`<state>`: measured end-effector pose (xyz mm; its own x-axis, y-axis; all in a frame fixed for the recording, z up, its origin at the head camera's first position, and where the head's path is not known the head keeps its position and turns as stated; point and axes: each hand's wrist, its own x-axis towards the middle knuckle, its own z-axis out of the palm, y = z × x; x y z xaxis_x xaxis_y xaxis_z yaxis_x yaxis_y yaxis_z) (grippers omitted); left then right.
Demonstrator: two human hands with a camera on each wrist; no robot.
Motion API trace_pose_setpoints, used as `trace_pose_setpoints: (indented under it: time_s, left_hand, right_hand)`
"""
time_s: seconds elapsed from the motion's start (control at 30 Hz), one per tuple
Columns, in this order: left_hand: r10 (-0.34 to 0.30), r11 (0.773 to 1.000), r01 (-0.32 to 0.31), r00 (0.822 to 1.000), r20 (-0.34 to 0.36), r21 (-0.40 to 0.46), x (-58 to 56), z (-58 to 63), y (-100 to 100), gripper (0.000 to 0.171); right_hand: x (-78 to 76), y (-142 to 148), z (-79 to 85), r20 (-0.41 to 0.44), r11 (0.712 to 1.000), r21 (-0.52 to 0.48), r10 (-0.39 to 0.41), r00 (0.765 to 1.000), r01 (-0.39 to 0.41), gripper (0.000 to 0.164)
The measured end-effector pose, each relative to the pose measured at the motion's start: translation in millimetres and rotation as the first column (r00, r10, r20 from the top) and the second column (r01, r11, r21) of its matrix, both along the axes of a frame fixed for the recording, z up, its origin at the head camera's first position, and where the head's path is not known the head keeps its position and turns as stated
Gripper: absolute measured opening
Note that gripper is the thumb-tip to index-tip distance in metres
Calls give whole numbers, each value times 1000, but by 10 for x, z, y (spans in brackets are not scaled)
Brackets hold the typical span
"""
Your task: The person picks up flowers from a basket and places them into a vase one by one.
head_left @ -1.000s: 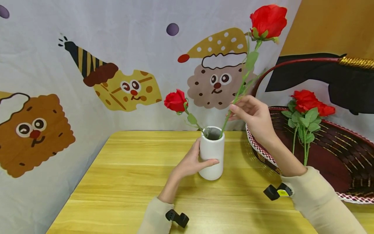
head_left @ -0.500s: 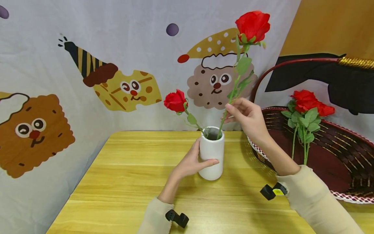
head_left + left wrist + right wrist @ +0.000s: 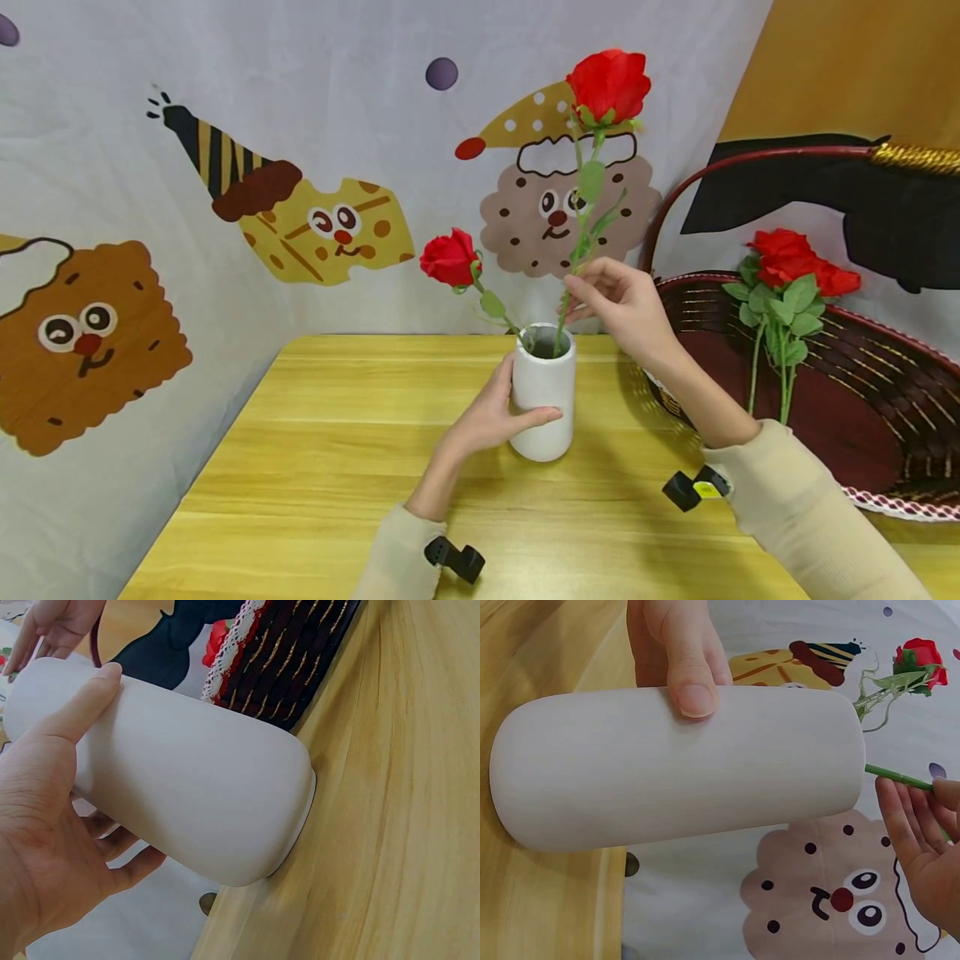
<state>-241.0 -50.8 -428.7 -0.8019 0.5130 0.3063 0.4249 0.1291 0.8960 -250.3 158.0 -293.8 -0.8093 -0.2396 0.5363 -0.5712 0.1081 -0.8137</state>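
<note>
A white cylindrical vase (image 3: pixel 542 404) stands upright on the wooden table. My left hand (image 3: pixel 491 412) grips it from the left, thumb across the front and fingers curled behind, as the left wrist view also shows. My right hand (image 3: pixel 626 308) pinches the green stem of a tall red artificial rose (image 3: pixel 609 87) between thumb and fingers, above the vase mouth. That stem's lower end is inside the vase, hidden by its wall. A smaller red rose (image 3: pixel 450 258) leans left out of the same vase. In the right wrist view, the pinched stem (image 3: pixel 898 777) enters the rim.
A dark woven basket (image 3: pixel 840 467) with a tall handle and lace trim stands at the right. Several red roses (image 3: pixel 795 258) with green leaves lean in it. A cartoon-printed cloth (image 3: pixel 360 100) hangs behind the table (image 3: pixel 322 450).
My right hand has moved left and slightly down with the tall rose, whose bloom is now lower and more upright over the vase. My left hand and the vase have stayed put.
</note>
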Motion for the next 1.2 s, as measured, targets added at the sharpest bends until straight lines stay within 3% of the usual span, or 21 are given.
trace_pose_setpoints:
  time_s: [0.43,0.73,1.2]
  left_hand:
    - [-7,1000,7,1000,10,-3,-3,-3,4,91]
    - [-5,1000,6,1000,18,-17,18,15,-2,91]
    - [-1,1000,1,999,37,-24,22,20,-16,88]
  right_hand:
    - [2,-39,-28,28,990,143,-14,1000,10,16]
    - [-14,-63,-79,40,990,141,0,999,-5,15]
    - [-2,-120,-83,26,951,303,-75,997,63,18]
